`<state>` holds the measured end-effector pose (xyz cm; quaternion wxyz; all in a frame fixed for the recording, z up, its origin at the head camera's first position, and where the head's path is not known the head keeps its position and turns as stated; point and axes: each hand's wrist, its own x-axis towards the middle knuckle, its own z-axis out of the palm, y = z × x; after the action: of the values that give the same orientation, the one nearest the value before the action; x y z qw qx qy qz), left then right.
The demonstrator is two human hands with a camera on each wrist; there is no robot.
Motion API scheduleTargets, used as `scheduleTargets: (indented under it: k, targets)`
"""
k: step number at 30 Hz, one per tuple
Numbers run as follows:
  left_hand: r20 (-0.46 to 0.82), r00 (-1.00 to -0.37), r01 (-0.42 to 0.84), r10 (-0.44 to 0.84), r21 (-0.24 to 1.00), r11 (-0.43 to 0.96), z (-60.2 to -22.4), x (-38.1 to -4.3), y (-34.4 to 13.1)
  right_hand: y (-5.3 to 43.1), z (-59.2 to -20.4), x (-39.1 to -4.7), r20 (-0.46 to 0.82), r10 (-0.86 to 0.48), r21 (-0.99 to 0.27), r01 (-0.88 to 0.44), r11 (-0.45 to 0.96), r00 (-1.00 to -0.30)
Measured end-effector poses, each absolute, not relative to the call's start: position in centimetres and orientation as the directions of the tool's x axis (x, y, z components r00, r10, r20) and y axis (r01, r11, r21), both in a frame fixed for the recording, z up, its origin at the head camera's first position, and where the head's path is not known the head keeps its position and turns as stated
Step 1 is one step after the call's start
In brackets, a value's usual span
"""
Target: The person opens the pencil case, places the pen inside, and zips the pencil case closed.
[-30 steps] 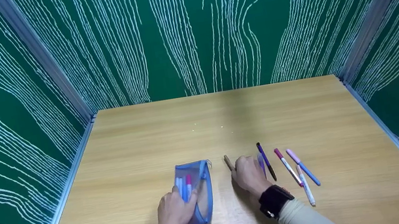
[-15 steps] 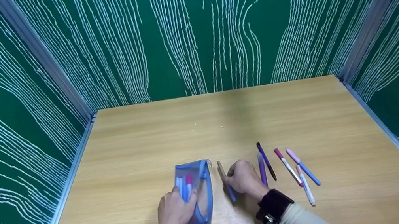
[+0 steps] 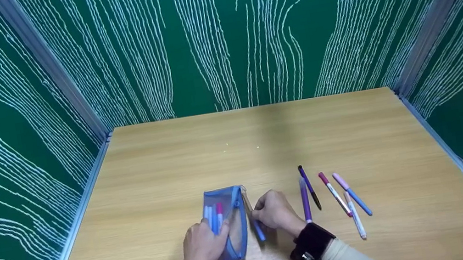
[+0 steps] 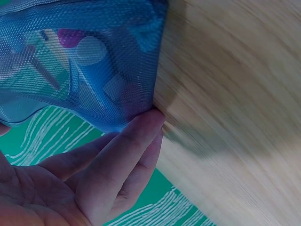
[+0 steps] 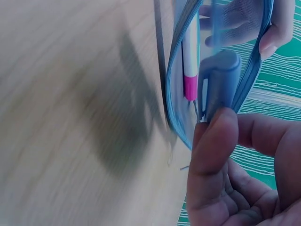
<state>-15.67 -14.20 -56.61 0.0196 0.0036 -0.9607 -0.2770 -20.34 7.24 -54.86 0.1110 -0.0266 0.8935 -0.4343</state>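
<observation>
A blue mesh pencil case (image 3: 218,195) lies toward the front of the table, its zipped mouth gaping to the right. My left hand (image 3: 203,246) grips it from the left; in the left wrist view, fingertips press the mesh (image 4: 108,70). Several pens show inside, one a white pen with a pink end (image 5: 191,84). Between thumb and fingers, my right hand (image 3: 278,213) pinches a marker (image 3: 259,231), brown at the far end and blue at the near end. Seen from the right wrist, its blue clipped cap (image 5: 223,77) is right at the mouth, overlapping the opening.
Right of my right hand lie a purple pen (image 3: 305,199), a dark-tipped purple pen (image 3: 309,187), a red-capped white pen (image 3: 334,193), a pink-and-blue pen (image 3: 353,194) and a white pen (image 3: 355,217). Green white-lined walls (image 3: 198,37) enclose the wooden table (image 3: 171,158).
My right hand has carried the brown-and-blue marker leftward from beside the purple pen to the pencil case's mouth. The left hand and case have stayed put.
</observation>
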Motion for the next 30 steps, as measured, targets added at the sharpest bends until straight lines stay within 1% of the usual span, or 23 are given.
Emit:
scheduleTargets:
  k: [13,16,22,30]
  targets:
    - [-0.005,-0.999,-0.03,-0.033,0.558,0.829,-56.6,-15.8,-14.2,5.0,-55.6,-20.2,-0.241,-0.148,-0.85,0.135,0.51,-0.959]
    - [0.002,-0.999,-0.031,-0.038,0.554,0.832,-56.6,-15.8,-14.2,4.4,-55.9,-20.2,-0.241,-0.145,-0.856,0.139,0.498,-0.96]
    - [0.006,-0.999,-0.031,-0.042,0.557,0.83,-56.6,-15.8,-14.2,3.2,-56.5,-20.3,-0.281,-0.147,-0.858,0.18,0.481,-0.948]
    - [0.047,-0.998,-0.013,-0.044,0.522,0.853,-56.7,-15.8,-14.1,2.2,-56.9,-20.2,-0.295,-0.134,-0.864,0.204,0.459,-0.946]
